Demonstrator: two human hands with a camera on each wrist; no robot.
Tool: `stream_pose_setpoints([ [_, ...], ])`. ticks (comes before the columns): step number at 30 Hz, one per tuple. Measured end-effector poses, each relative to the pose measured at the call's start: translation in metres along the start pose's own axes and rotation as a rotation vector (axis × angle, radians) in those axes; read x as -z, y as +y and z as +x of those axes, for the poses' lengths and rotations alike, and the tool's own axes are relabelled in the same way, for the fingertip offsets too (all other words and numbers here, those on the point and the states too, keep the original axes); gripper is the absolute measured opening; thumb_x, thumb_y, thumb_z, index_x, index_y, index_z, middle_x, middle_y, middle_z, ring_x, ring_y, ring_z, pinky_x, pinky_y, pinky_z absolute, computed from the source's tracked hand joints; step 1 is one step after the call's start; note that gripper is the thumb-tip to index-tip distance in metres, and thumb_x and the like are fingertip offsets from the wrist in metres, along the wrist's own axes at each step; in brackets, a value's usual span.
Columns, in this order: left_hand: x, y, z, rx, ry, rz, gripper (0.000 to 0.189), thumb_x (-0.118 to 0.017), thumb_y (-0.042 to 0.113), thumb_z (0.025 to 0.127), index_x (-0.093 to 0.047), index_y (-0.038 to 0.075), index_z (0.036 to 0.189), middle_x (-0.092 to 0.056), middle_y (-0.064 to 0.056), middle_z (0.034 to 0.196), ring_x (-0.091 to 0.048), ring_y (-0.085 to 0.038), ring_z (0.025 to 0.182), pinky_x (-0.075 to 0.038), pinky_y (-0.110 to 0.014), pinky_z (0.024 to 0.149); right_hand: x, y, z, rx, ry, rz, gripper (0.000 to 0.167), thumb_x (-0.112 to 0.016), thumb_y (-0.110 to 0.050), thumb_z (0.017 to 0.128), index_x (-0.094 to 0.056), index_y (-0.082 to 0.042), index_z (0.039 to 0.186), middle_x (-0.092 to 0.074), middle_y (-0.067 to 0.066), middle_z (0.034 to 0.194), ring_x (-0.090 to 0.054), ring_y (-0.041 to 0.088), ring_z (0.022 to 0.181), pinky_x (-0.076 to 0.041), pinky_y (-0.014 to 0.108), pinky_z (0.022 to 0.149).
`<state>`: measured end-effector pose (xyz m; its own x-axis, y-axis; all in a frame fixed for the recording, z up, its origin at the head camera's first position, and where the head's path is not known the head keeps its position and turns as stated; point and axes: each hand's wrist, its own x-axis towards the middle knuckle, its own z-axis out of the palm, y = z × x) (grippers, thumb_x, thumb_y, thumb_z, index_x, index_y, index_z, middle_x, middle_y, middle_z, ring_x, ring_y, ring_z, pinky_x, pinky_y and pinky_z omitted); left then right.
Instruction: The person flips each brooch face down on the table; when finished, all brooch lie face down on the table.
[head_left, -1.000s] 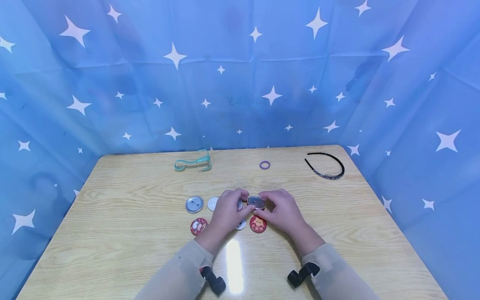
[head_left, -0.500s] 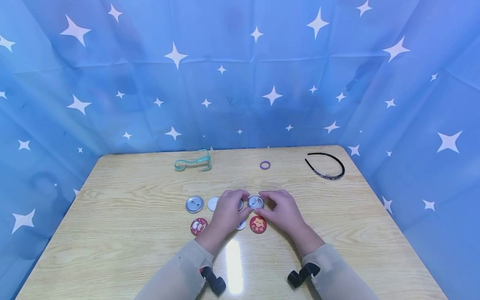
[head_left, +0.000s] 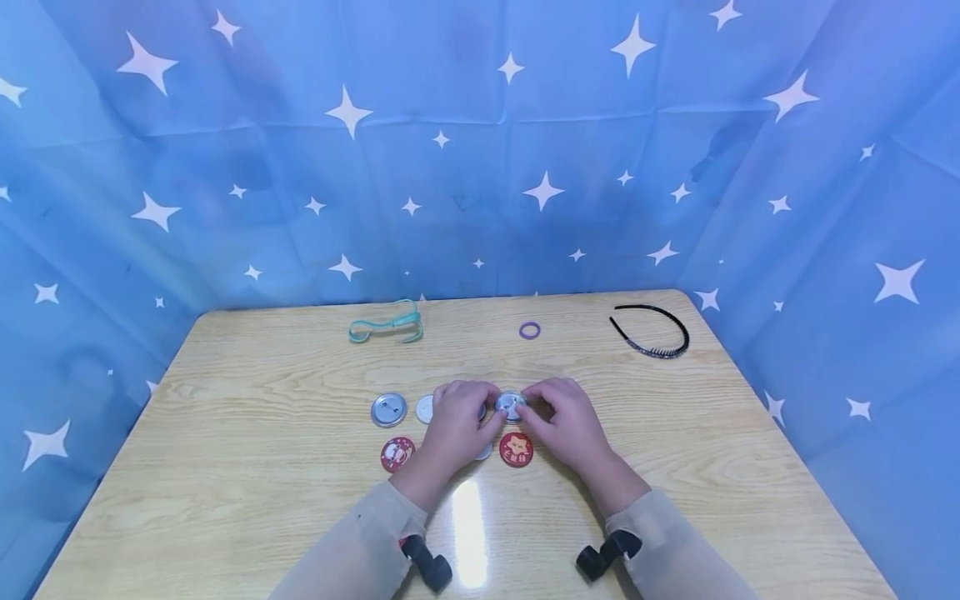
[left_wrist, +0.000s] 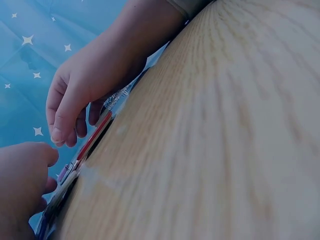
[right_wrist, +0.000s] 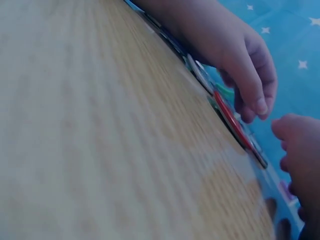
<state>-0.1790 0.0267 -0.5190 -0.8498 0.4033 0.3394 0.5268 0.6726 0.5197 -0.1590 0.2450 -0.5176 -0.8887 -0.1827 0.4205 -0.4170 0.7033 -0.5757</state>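
Observation:
A silver pin-back button badge [head_left: 511, 406] lies pin side up on the wooden table between my two hands. My left hand [head_left: 461, 421] is at its left edge, thumb and fingers loosely bent. On its other side my right hand [head_left: 564, 421] stands just off the rim, fingers relaxed, nothing between them. In the left wrist view the right hand [left_wrist: 75, 100] hangs over a red badge [left_wrist: 95, 135] seen edge-on. The right wrist view shows the left hand [right_wrist: 245, 75] above the row of badges. My left hand partly hides badges beneath it.
A silver badge [head_left: 389, 409], a white badge [head_left: 424, 408] and red badges, one round with a cartoon [head_left: 397, 452] and one with a yellow star [head_left: 517, 449], lie nearby. Behind are a teal looped strap [head_left: 386, 323], a purple ring [head_left: 529, 331] and a black headband [head_left: 660, 333].
The silver badge, darker and tilted between both hands a second ago, now lies flat and bright. My right hand's fingers have drawn slightly off its rim.

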Motion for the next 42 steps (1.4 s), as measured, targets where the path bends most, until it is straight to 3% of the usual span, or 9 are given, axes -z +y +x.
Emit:
stream_pose_setpoints([
  [8, 0.004, 0.003, -0.002, -0.078, 0.009, 0.06, 0.023, -0.074, 0.033, 0.099, -0.074, 0.017, 0.117, -0.076, 0.002, 0.115, -0.064, -0.021, 0.113, -0.038, -0.051, 0.108, 0.002, -0.008, -0.013, 0.07, 0.005, -0.014, 0.02, -0.089, -0.025, 0.087, -0.079, -0.013, 0.099, -0.074, -0.004, 0.098, -0.059, 0.016, 0.095, -0.049, 0.039, 0.083],
  [16, 0.006, 0.007, -0.008, -0.176, 0.039, 0.123, 0.007, -0.074, 0.027, 0.096, -0.074, 0.021, 0.1, -0.074, 0.007, 0.099, -0.063, -0.019, 0.099, -0.046, -0.046, 0.102, 0.008, -0.011, -0.031, 0.077, -0.017, -0.041, 0.03, -0.094, -0.029, 0.08, -0.08, -0.011, 0.1, -0.072, -0.005, 0.094, -0.057, 0.013, 0.093, -0.048, 0.037, 0.081],
  [21, 0.009, 0.005, -0.012, -0.229, 0.033, 0.12, 0.014, -0.076, 0.023, 0.09, -0.075, 0.019, 0.103, -0.069, 0.01, 0.09, -0.059, -0.015, 0.09, -0.051, -0.036, 0.09, 0.01, -0.013, -0.035, 0.056, -0.039, -0.044, 0.034, -0.094, -0.034, 0.079, -0.081, -0.013, 0.102, -0.071, -0.008, 0.094, -0.056, 0.014, 0.096, -0.047, 0.039, 0.085],
  [28, 0.013, -0.001, -0.023, -0.248, -0.086, 0.145, 0.033, -0.076, 0.048, 0.094, -0.075, 0.021, 0.114, -0.072, 0.009, 0.107, -0.061, -0.013, 0.1, -0.052, -0.033, 0.093, 0.011, -0.016, -0.036, 0.043, -0.055, -0.064, 0.04, -0.095, -0.04, 0.077, -0.083, -0.015, 0.105, -0.07, -0.009, 0.097, -0.056, 0.014, 0.1, -0.046, 0.042, 0.09],
  [35, 0.014, 0.0, -0.029, -0.267, -0.082, 0.103, 0.042, -0.079, 0.06, 0.09, -0.078, 0.023, 0.11, -0.069, 0.011, 0.111, -0.06, -0.011, 0.105, -0.051, -0.033, 0.096, 0.011, -0.014, -0.038, 0.034, -0.071, -0.073, 0.039, -0.096, -0.04, 0.075, -0.083, -0.018, 0.104, -0.069, -0.009, 0.1, -0.054, 0.013, 0.101, -0.044, 0.042, 0.091],
  [42, 0.015, 0.002, -0.032, -0.212, -0.138, 0.101, 0.045, -0.08, 0.061, 0.089, -0.079, 0.025, 0.116, -0.068, 0.012, 0.115, -0.058, -0.011, 0.11, -0.049, -0.035, 0.103, 0.01, -0.013, -0.039, 0.053, -0.063, -0.073, 0.035, -0.098, -0.035, 0.073, -0.084, -0.023, 0.102, -0.067, -0.012, 0.098, -0.053, 0.013, 0.101, -0.043, 0.043, 0.091],
])
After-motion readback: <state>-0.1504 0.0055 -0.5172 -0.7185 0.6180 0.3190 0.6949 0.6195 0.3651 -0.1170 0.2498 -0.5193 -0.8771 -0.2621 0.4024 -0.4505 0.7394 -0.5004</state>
